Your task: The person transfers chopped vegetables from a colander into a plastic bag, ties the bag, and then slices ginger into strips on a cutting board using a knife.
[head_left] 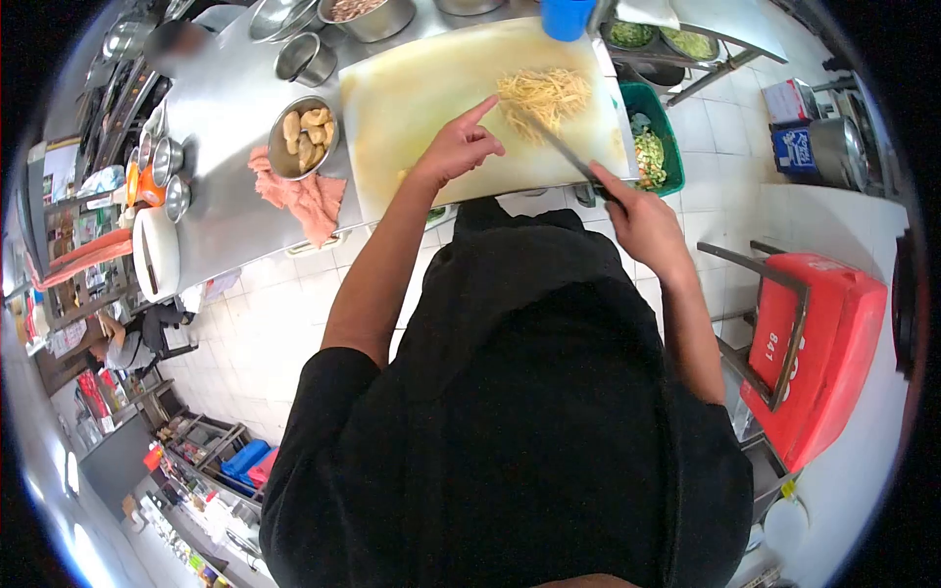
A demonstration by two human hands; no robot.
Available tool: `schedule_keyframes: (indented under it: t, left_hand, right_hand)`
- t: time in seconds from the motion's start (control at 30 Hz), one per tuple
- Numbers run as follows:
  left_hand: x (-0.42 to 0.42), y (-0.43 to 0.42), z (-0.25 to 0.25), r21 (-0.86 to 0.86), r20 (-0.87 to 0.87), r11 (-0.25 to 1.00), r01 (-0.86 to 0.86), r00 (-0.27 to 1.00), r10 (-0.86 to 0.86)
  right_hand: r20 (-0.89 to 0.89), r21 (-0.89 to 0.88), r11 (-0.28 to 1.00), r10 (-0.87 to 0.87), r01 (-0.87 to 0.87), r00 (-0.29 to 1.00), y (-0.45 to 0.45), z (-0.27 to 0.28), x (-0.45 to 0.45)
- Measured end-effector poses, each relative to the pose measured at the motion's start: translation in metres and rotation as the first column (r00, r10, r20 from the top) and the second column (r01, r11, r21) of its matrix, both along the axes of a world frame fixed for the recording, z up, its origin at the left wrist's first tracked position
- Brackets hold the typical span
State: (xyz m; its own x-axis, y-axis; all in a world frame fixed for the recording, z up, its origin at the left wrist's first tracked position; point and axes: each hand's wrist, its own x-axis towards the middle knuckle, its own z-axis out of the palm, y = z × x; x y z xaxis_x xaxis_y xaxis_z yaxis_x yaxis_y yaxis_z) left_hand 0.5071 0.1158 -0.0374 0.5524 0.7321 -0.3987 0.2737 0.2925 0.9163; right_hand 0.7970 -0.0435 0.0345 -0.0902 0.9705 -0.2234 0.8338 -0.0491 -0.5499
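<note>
A kitchen knife (562, 149) is in my right hand (647, 223), its dark handle wrapped by the fingers. Its blade slants up and left, with the tip at a loose pile of thin pale-yellow shreds (549, 95) that look like ginger. My left hand (459, 149) holds nothing; the index finger stretches toward the pile's left edge and the other fingers are loosely bent. Both hands are at the big cutting board (412, 88). Left of the board, a metal bowl (275, 147) contains several peeled knobbly pieces (312, 137).
A pink cloth (309, 201) lies by the steel counter's front edge. Metal pots (306, 61) and a blue container (566, 18) stand behind. A green bin (670, 147) with scraps sits right of the board. A red crate (823, 343) is at my right. Another person (132, 338) sits far left.
</note>
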Motion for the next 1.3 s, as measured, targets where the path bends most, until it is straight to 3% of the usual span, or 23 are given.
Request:
schedule_keyframes:
  t: [0.1, 0.17, 0.2, 0.23, 0.3, 0.43, 0.53, 0.8, 0.87, 1.0, 1.3]
  left_hand:
    - [-0.033, -0.004, -0.019, 0.29, 0.034, 0.91, -0.296, 0.953, 0.299]
    - [-0.084, -0.005, -0.054, 0.469, 0.013, 0.798, -0.379, 0.906, 0.422]
    - [-0.107, -0.006, -0.064, 0.555, 0.014, 0.726, -0.406, 0.878, 0.479]
    - [-0.123, -0.012, -0.063, 0.586, -0.076, 0.72, -0.372, 0.859, 0.506]
    - [-0.15, -0.033, -0.06, 0.638, -0.25, 0.711, -0.297, 0.793, 0.555]
    - [-0.141, -0.069, -0.054, 0.563, -0.483, 0.808, -0.173, 0.725, 0.492]
    - [-0.126, -0.078, -0.054, 0.724, -0.429, 0.688, -0.056, 0.744, 0.512]
    - [-0.117, -0.081, -0.059, 0.726, -0.415, 0.68, -0.105, 0.721, 0.554]
    - [-0.117, -0.082, -0.066, 0.778, -0.38, 0.622, -0.088, 0.722, 0.578]
    - [-0.116, -0.079, -0.072, 0.762, -0.352, 0.636, -0.124, 0.746, 0.566]
    - [-0.071, -0.038, -0.077, 0.804, -0.319, 0.595, 0.005, 0.847, 0.425]
  right_hand:
    - [-0.071, -0.09, 0.992, -0.093, 0.086, 0.993, -0.004, -0.002, 0.002]
    - [-0.179, -0.091, 0.995, -0.059, 0.043, 0.982, -0.01, -0.011, 0.002]
    - [-0.231, -0.088, 0.996, -0.044, 0.024, 0.972, -0.012, -0.018, 0.002]
    - [-0.273, -0.036, 0.999, -0.002, -0.008, 0.962, -0.012, -0.025, 0.0]
    - [-0.293, -0.108, 0.994, -0.002, -0.031, 0.956, -0.008, -0.031, -0.006]
    - [-0.257, -0.16, 0.978, 0.091, -0.135, 0.962, 0.01, -0.042, -0.016]
    - [-0.233, -0.121, 0.968, 0.188, -0.221, 0.954, 0.024, -0.041, -0.026]
    - [-0.015, -0.231, 0.887, 0.408, -0.4, 0.913, 0.057, -0.023, -0.064]
    - [-0.023, -0.263, 0.873, 0.42, -0.411, 0.907, 0.059, -0.023, -0.065]
    - [-0.153, -0.132, 0.896, 0.405, -0.425, 0.902, 0.05, -0.043, -0.047]
    - [-0.156, -0.044, 0.978, 0.195, -0.204, 0.968, 0.02, -0.055, -0.012]
